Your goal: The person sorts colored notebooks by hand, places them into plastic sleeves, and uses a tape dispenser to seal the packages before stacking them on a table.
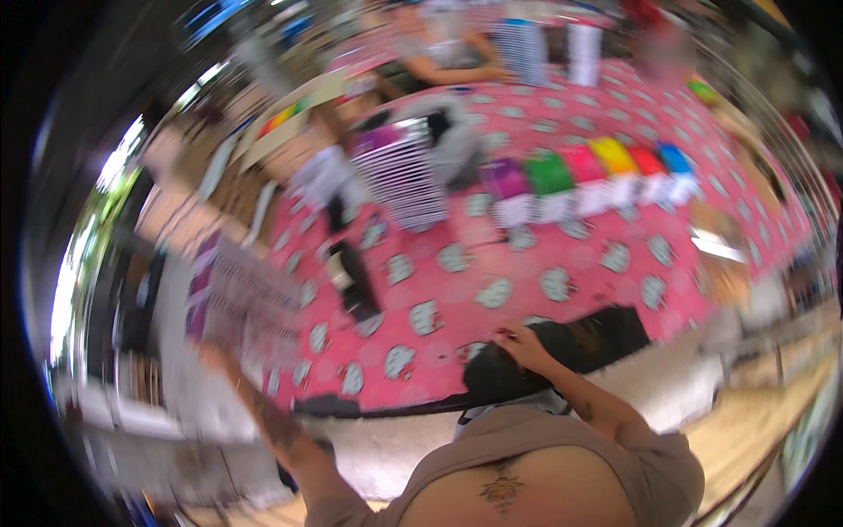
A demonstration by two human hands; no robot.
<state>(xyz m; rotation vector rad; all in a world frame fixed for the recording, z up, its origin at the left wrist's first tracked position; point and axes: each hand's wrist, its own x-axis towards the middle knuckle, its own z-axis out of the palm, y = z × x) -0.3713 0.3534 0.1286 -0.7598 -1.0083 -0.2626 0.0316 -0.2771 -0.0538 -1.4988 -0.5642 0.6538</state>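
Observation:
At the left, my left hand reaches to the lower edge of a stack of purple-and-white packs. Motion blurs its fingers, so whether they grip the stack cannot be told. My right hand rests at the table's near edge, over a black cloth or mat, with fingers loosely extended and nothing visible in them. Between the hands and farther in lies a dark, flat, long object with a pale patch.
A pink patterned cloth covers the table. Beyond stand a tall striped stack with a purple top and a row of several colourful-topped stacks. Open cardboard boxes crowd the left. Another person's arm rests across the table.

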